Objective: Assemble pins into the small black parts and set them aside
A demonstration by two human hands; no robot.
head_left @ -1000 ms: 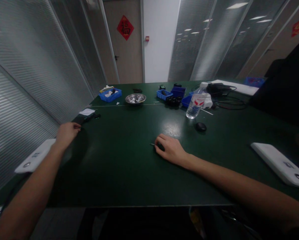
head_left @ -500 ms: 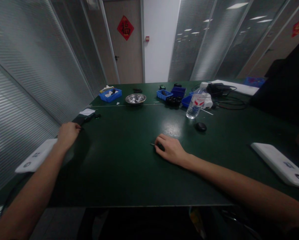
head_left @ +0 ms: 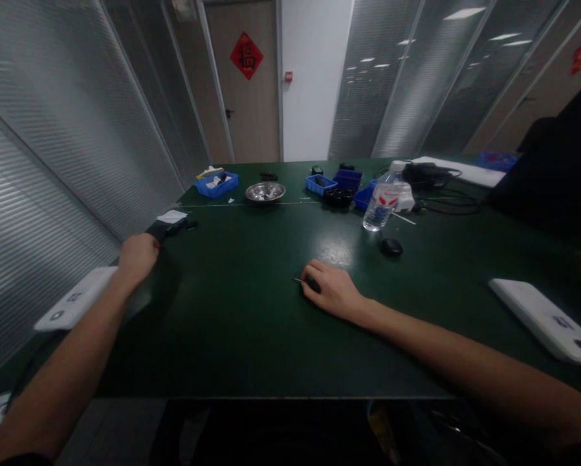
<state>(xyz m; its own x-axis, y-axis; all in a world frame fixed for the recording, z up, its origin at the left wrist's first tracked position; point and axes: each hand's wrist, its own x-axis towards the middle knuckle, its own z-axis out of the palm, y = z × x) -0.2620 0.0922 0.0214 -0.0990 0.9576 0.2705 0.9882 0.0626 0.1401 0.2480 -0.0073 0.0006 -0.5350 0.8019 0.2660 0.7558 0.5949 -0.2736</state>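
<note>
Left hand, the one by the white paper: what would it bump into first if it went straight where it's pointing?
Probably the small dark things just past the left hand, then the white paper. It's dim there, so I can't tell how big the gap is.

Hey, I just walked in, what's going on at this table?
A person's right hand rests on the dark green table, gripping a small black-handled tool with a thin metal shaft. Their left hand is at the table's left side, near a flat white paper sheet; whether it holds anything is hidden. Farther back are a round silver metal dish and a clear plastic bottle.
</note>
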